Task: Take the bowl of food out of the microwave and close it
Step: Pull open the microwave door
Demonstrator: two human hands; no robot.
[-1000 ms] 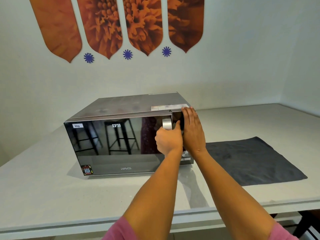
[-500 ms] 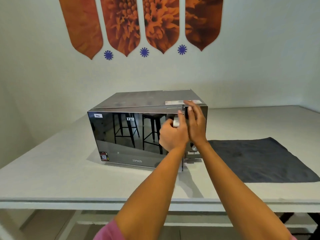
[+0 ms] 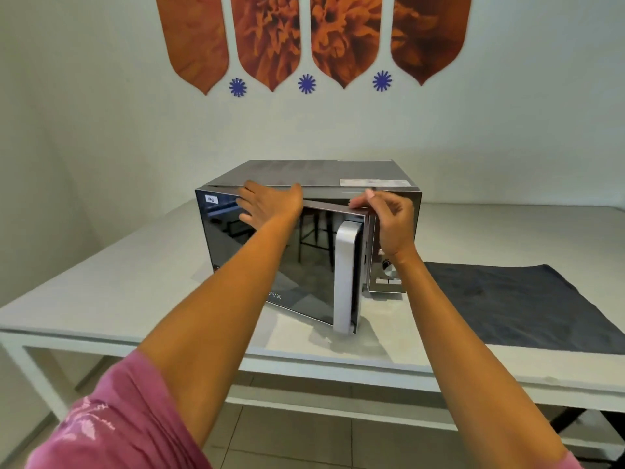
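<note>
A silver microwave [image 3: 324, 172] with a mirrored black door [image 3: 311, 269] stands on the white table [image 3: 128, 286]. The door hangs partly open, its right edge with the grey handle [image 3: 345, 275] swung toward me. My left hand [image 3: 270, 204] lies flat with fingers spread over the door's upper left edge and the microwave's top. My right hand [image 3: 389, 221] pinches the door's top right corner. The door hides the inside, so no bowl shows.
A dark grey cloth [image 3: 514, 299] lies flat on the table right of the microwave. The control panel with a knob [image 3: 389, 269] is partly behind my right wrist. A white wall with orange decor stands behind. Tiled floor [image 3: 304, 434] shows under the table's front edge.
The door has swung from shut to partly open. My left hand left the handle and moved to the door's upper left; my right hand took the door's top corner. The view pulled back.
</note>
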